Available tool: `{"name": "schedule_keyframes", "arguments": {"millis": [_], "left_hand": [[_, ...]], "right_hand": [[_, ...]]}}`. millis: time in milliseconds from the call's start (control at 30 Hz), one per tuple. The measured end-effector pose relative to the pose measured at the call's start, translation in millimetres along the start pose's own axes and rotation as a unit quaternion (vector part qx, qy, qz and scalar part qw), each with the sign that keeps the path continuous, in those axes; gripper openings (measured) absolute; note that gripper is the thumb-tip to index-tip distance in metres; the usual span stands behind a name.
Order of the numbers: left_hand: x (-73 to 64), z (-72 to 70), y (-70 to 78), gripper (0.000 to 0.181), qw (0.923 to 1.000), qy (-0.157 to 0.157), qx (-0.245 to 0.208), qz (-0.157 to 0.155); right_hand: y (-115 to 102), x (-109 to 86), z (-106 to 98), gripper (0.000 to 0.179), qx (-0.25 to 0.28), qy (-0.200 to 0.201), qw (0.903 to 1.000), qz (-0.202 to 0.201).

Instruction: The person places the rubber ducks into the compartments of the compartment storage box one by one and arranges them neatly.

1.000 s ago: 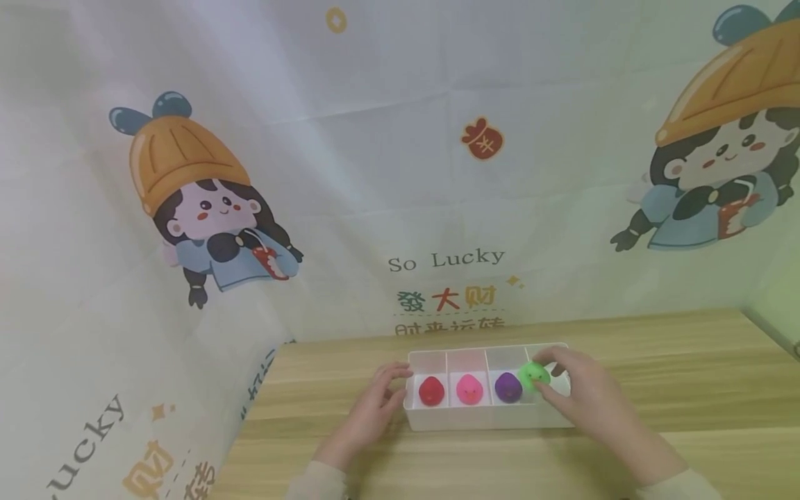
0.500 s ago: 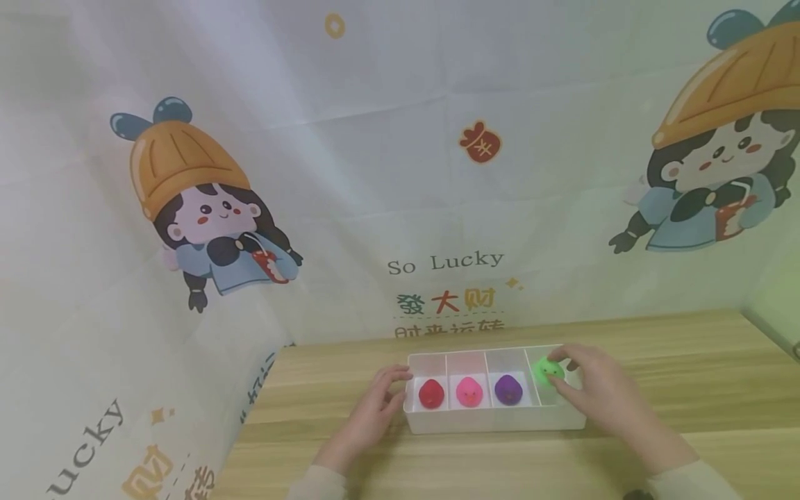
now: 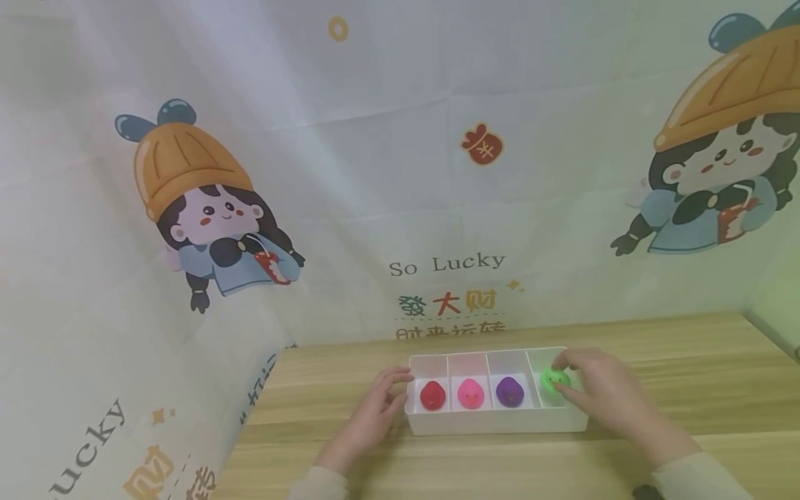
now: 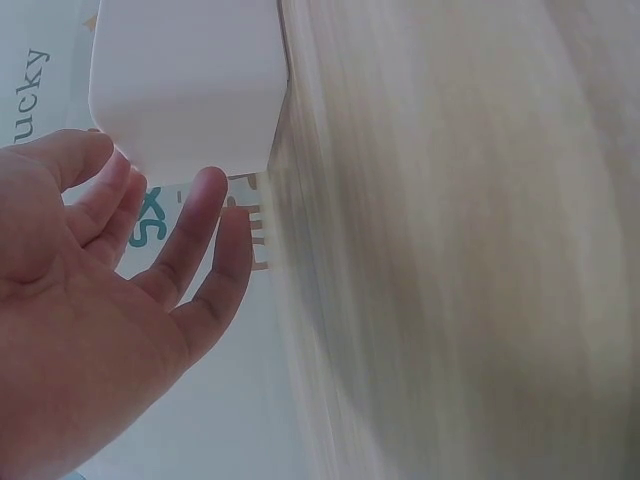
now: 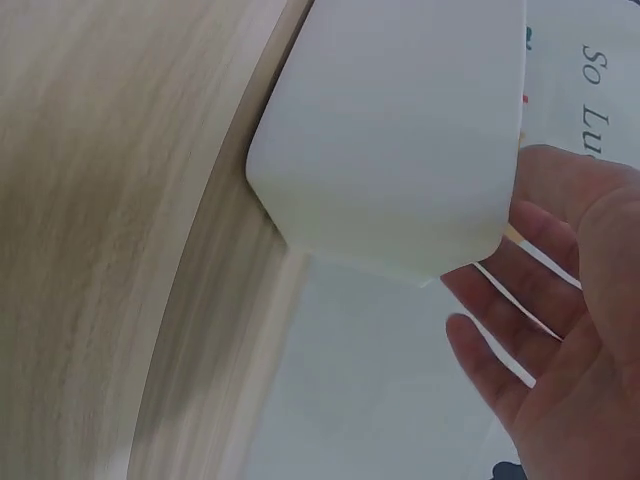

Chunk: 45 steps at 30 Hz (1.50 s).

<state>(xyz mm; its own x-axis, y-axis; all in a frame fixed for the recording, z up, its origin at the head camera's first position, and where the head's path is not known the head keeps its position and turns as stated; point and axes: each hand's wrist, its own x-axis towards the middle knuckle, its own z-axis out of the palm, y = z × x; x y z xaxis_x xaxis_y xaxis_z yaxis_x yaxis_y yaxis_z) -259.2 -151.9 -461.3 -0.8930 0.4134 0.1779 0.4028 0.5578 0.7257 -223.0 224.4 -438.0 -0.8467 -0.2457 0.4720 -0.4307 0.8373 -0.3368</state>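
A white box [image 3: 496, 421] with a row of compartments sits on the wooden table. From left to right, its compartments hold a red rubber duck [image 3: 432, 395], a pink rubber duck [image 3: 471, 394] and a purple rubber duck [image 3: 510, 392]. In the rightmost compartment, my right hand [image 3: 603, 389] pinches a green rubber duck [image 3: 553, 380] between thumb and fingers. My left hand [image 3: 377, 406] touches the box's left end with loosely bent fingers. The left wrist view has that hand [image 4: 120, 260] at the box's end wall; in the right wrist view the green duck is hidden behind the box wall.
The wooden table [image 3: 700, 389] reaches back to a pale printed cloth [image 3: 375, 173] hanging behind and along the left side. Part of a small dark object [image 3: 647, 492] shows at the bottom edge near the right sleeve.
My right hand has carried the green rubber duck rightward from beside the purple one, then lowered it into the rightmost compartment. The left hand has stayed at the box's left end.
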Motion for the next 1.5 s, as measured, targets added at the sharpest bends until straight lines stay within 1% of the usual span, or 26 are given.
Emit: {"name": "schedule_keyframes", "arguments": {"millis": [200,400,533,833,1067,1300,1400,1500], "left_hand": [[0.5,1.1,-1.3,0.035,1.0,0.0,0.003,-0.003],[0.9,1.5,-2.4,0.036,1.0,0.003,0.004,0.004],[0.8,1.6,-2.4,0.036,1.0,0.002,0.001,0.01],[-0.5,1.8,-2.6,0.035,0.9997,0.003,0.007,0.022],[-1.0,0.8,-0.5,0.035,0.9998,0.003,0.007,0.017],[-1.6,0.4,1.7,0.035,0.9994,0.006,0.016,0.032],[-1.9,0.3,2.4,0.035,0.9993,0.008,0.015,0.032],[-2.0,0.5,2.7,0.034,0.9994,0.008,0.014,0.032]], "right_hand": [[6,2.5,2,0.024,0.0,-0.015,0.9995,-0.03],[8,5.9,3,0.024,-0.002,-0.057,0.9973,-0.047],[11,8.6,7,0.024,-0.002,-0.073,0.9965,-0.04],[13,12.2,14,0.022,-0.011,-0.086,0.9961,-0.018],[9,14.0,11,0.025,-0.02,-0.093,0.9953,-0.018],[7,15.7,8,0.026,-0.017,-0.113,0.9932,-0.021],[7,14.9,9,0.025,-0.014,-0.113,0.9933,-0.018],[8,13.0,12,0.025,0.003,-0.102,0.9947,-0.007]]}}
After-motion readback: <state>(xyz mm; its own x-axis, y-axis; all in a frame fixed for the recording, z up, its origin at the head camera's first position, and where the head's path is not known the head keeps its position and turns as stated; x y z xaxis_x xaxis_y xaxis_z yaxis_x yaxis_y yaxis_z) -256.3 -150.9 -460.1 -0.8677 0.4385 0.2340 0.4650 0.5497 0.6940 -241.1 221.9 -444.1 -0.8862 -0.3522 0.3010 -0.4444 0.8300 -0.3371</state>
